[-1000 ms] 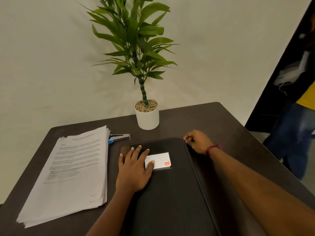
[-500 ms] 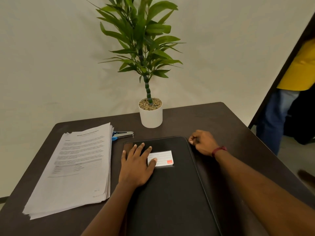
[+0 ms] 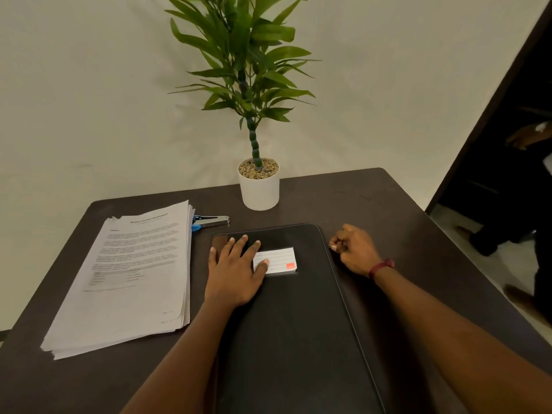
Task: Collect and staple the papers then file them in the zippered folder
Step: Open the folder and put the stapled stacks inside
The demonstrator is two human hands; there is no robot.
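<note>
Left hand (image 3: 236,274) lies flat, fingers spread, on the black zippered folder (image 3: 298,339), thumb touching its white label card (image 3: 279,259); right hand (image 3: 355,251), red band at the wrist, is curled, pinching a tiny zipper pull (image 3: 330,246) at the folder's right edge. Smooth, round-cornered folder lies flat mid-table, loose papers (image 3: 128,273) stacked just beside it on the left. Blue-and-silver stapler (image 3: 210,221) pokes out behind the stack, white-potted plant (image 3: 259,186) beyond, dark table (image 3: 373,201).

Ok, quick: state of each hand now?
Left hand: open, flat on the zippered folder.
Right hand: fingers curled, pinching the zipper pull at the folder's edge.
</note>
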